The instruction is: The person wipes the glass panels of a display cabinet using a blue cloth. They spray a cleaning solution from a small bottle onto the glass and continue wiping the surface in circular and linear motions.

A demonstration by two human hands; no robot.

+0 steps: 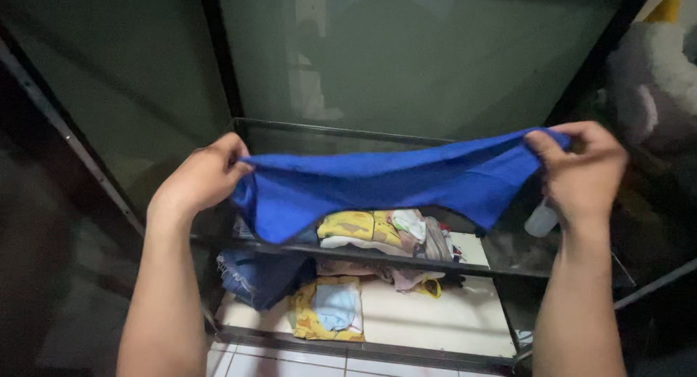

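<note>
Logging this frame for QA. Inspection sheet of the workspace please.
Surface: dark glass shelf in a black-framed cabinet, white tiled base below.
Job's things: blue cloth, stretched out between both hands.
Clutter: heap of folded clothes under the cloth; denim piece; yellow and pale blue garments; small white bottle.
Grippers: left hand and right hand each pinch a cloth end.
Cables: nothing seen.
Surroundings: soft toy at right.

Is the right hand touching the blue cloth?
Touching. The head view shows the right hand pinching the top corner of the blue cloth between its fingers.
</note>
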